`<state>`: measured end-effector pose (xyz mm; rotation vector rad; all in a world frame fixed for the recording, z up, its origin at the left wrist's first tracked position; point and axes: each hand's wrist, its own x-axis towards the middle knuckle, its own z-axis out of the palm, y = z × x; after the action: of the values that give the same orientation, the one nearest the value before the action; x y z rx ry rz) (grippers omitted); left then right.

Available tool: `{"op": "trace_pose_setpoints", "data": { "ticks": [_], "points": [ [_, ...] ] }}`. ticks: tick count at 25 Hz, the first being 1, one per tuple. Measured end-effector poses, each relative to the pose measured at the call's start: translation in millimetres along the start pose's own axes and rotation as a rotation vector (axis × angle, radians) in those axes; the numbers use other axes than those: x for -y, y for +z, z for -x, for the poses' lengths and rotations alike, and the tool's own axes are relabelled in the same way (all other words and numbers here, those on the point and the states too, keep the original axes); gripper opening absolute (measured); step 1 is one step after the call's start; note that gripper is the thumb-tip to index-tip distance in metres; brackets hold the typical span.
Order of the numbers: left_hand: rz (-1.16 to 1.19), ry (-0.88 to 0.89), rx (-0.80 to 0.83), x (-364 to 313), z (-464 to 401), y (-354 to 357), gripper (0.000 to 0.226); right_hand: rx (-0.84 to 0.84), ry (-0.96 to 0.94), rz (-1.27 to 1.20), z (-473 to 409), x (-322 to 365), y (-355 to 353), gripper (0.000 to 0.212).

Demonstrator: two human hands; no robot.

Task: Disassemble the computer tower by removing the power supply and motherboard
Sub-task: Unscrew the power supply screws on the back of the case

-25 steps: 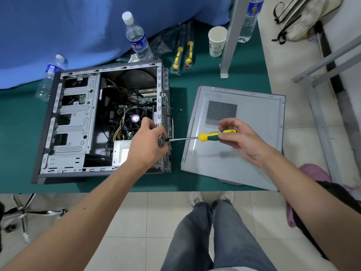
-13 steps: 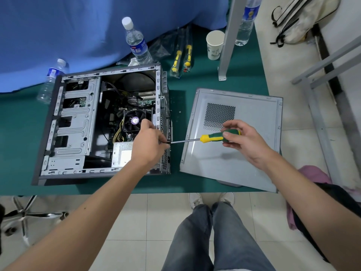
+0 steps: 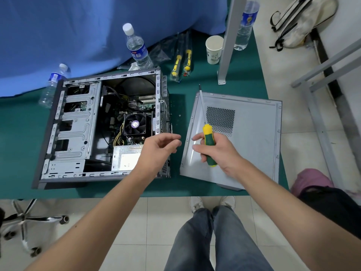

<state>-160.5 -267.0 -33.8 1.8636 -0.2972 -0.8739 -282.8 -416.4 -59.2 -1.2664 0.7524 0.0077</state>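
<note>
open grey steel computer tower (image 3: 101, 126) lies on its side on the green tabletop (image 3: 181, 90), left-centre of frame. the flat grey side panel with a perforated vent (image 3: 244, 141) is already off and lying right of it, so access is done. everything else looks pending: the silver boxy power supply (image 3: 126, 158) still sits in the case's lower corner, partly behind the left forearm, and the green motherboard with its black cpu fan (image 3: 135, 124) is still mounted, yellow cables attached. a tiny speck on the tabletop between case and panel could be a loose screw, too small to tell. i'd call it early, somewhere in the psu screw stage at the rear edge. left hand (image 3: 160, 146) hovers just beside the case's rear edge, fingers loosely curled, thumb and forefinger close together; can't tell if they pinch a screw. right hand (image 3: 212, 151) is over the panel, fist wrapped round the green-and-yellow screwdriver (image 3: 208, 139) handle, shaft pointing up-frame, tip clear of the case.
</note>
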Motion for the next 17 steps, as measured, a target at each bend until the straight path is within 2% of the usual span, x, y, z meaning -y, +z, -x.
{"op": "trace_pose_setpoints", "data": {
  "ticks": [4, 11, 13, 16, 17],
  "points": [
    [0.124, -0.139, 0.053, -0.1, -2.6, -4.7, 0.019, 0.01, -0.107, 0.103, -7.0, 8.0, 22.0, 0.008],
    [0.082, -0.248, 0.129, -8.0, -13.7, -15.6, 0.027, 0.036, -0.129, 0.177, -15.8, 6.4, 31.2, 0.003],
    [-0.062, -0.124, 0.043, -9.4, -16.8, -15.6, 0.02, 0.008, -0.137, 0.179, -22.7, 5.5, 31.2, 0.004],
    [-0.489, 0.267, -0.316, 0.6, -26.3, -24.7, 0.018, -0.154, -0.076, 0.194, -48.0, -0.2, 32.3, 0.007],
    [-0.609, 0.338, -0.37, 7.1, -30.5, -29.0, 0.023, -0.213, -0.065, 0.253, -61.2, -3.3, 32.8, 0.009]
  ]
}}
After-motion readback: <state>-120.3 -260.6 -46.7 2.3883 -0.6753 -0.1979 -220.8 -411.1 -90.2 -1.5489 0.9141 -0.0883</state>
